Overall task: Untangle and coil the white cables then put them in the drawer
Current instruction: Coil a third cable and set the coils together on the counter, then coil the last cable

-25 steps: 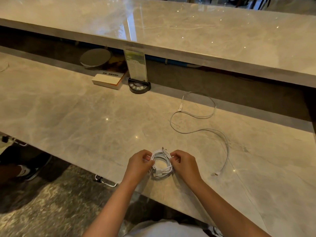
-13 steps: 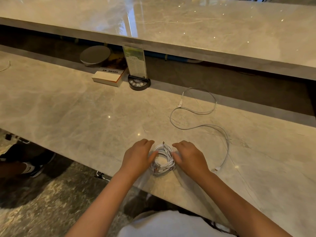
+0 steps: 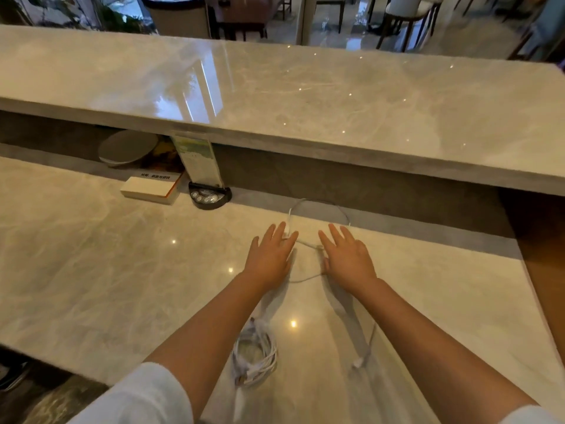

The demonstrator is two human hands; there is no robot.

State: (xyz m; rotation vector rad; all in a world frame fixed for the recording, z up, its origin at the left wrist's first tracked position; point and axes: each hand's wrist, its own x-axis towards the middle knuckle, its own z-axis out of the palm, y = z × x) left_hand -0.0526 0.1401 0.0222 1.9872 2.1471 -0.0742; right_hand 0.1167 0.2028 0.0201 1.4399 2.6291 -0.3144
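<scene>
White cables lie on the tabletop: the coiled cable rests well nearer the person than the loose cable. Left hand and right hand are spread flat over the loose cable, fingers splayed wide, gripping nothing. It looks light, limp and springy; best pinched at its plug end

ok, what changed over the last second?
Both hands let go of the coiled cable, which now lies on the counter near the body. The left hand and right hand moved forward, open, over the loose cable; no grip visible yet. The loose cable, book and sign stand stayed in place.
</scene>
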